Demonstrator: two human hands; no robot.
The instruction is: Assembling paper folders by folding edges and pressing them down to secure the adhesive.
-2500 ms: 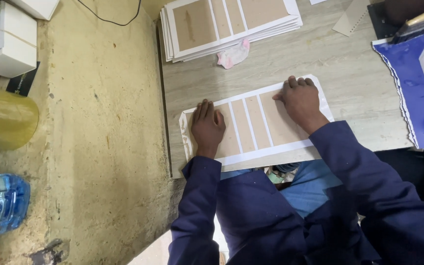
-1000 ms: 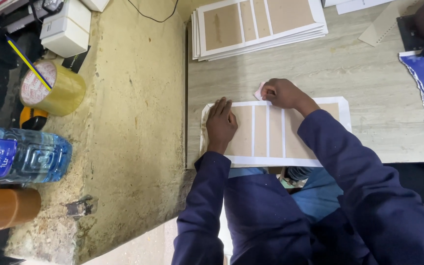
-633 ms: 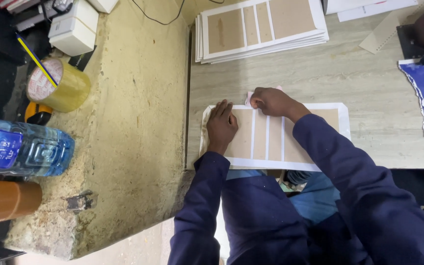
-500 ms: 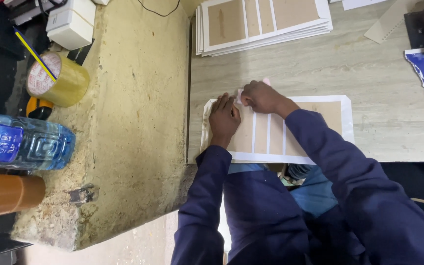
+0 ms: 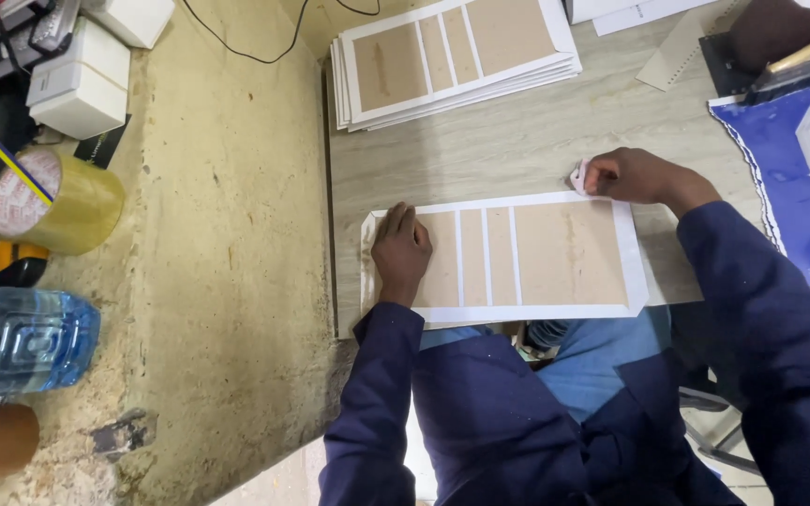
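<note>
One white sheet point(image 5: 503, 258) bearing four brown panels lies flat at the near edge of the wooden table point(image 5: 517, 155). The left hand point(image 5: 402, 253) rests on its left end, fingers flat, grasping nothing. The right hand point(image 5: 635, 176) sits at the sheet's far right corner, clenched around one small pale wad point(image 5: 578, 176). Farther off, one stack of similar sheets point(image 5: 452, 56) lies well apart.

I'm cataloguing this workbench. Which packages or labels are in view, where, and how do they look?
Clear plastic water bottle: lying far left, blue label.
Yellowish tape roll: left ledge, round, printed core.
White boxes: upper left, rectangular.
Blue plastic package: right edge, torn rim.
No screens or signs.
</note>
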